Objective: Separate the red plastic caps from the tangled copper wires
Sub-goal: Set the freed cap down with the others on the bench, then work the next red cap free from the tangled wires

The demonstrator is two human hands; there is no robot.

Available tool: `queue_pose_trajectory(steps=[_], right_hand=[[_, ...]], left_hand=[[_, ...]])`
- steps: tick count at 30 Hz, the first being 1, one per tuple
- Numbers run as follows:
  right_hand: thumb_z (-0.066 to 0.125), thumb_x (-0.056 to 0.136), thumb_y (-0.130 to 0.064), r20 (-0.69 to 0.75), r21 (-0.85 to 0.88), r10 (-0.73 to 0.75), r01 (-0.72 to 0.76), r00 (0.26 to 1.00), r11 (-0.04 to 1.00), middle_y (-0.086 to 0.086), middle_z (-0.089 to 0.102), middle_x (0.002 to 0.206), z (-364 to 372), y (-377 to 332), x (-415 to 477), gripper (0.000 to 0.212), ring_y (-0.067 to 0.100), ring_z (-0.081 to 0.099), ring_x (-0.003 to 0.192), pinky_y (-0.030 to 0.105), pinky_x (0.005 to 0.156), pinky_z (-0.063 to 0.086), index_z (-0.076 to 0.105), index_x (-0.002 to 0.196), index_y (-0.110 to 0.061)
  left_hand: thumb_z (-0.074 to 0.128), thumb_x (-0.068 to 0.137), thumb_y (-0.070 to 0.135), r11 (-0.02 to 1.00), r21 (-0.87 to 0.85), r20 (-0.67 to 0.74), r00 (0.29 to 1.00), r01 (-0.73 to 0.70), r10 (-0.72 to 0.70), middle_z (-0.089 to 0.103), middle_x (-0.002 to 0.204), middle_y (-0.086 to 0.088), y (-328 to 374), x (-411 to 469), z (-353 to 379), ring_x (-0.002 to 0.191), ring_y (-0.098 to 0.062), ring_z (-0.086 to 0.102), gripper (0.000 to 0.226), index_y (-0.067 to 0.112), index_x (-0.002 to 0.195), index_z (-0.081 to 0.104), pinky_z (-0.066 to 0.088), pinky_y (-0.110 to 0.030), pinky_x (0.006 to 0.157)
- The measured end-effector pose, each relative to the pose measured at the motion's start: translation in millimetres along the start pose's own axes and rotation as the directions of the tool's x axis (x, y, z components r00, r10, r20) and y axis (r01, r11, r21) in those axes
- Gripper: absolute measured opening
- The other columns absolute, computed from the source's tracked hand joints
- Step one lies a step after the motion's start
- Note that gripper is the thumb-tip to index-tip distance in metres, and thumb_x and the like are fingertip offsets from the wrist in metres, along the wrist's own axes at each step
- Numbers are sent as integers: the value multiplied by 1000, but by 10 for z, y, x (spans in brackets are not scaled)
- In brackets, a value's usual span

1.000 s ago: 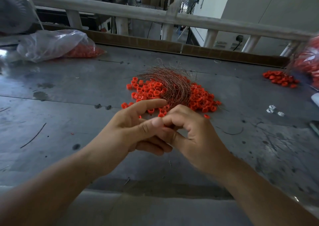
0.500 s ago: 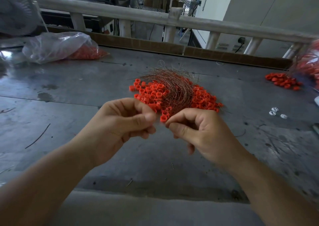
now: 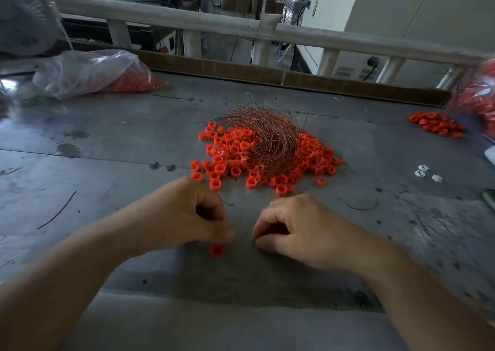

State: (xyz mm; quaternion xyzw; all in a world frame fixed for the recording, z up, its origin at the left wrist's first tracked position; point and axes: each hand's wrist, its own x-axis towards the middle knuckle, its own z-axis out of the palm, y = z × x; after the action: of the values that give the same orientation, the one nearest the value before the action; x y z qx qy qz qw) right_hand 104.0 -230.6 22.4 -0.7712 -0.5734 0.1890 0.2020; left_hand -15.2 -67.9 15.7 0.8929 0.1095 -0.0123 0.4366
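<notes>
Fingers (image 3: 213,206) curled, L hand (image 3: 184,216) & R hand (image 3: 308,232), can't tell if gripping; red cap (image 3: 217,250) below L.

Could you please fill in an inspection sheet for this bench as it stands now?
Surface: grey metal table, stained and scratched.
Job's things: copper wires tangled over a pile of red caps; a single cap is apart, nearer the person.
Clutter: bag of caps far left; small cap heap far right; white bits; loose wire strand.
Hands: left hand and right hand both curled; cannot tell whether either holds anything.
Cables: plugged black lead behind the rail.
Surroundings: white rail along the far edge; fan far left.
</notes>
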Motion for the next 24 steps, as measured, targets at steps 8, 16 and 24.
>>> queue_pose_trajectory(steps=[8, 16, 24], right_hand=[[68, 80, -30, -20, 106, 80, -78, 997, 991, -17, 63, 73, -137, 65, -17, 3, -9, 56, 71, 6, 65, 42, 69, 82, -27], [65, 83, -25, -367, 74, 190, -175, 910, 982, -8, 67, 75, -208, 299, 58, 6, 6, 59, 68, 16, 61, 45, 69, 78, -25], [70, 78, -9, -592, -234, -50, -112, 805, 966, 2, 59, 87, -64, 335, 286, 19, 12, 47, 85, 14, 72, 28, 71, 96, -10]], left_hand=[[77, 69, 25, 975, 173, -637, 771, 139, 3, 58, 72, 14, -229, 172, -142, 64, -2, 53, 20, 33, 73, 60, 38, -15, 56], [73, 74, 24, 926, 282, -583, 811, 252, -44, 51, 75, 10, -315, 315, -103, 77, -19, 52, 10, 27, 80, 65, 40, -29, 67], [73, 73, 12, 993, 102, -657, 754, 67, 17, 62, 66, 14, -91, 136, -50, 67, 1, 59, 23, 30, 66, 61, 39, -5, 54]])
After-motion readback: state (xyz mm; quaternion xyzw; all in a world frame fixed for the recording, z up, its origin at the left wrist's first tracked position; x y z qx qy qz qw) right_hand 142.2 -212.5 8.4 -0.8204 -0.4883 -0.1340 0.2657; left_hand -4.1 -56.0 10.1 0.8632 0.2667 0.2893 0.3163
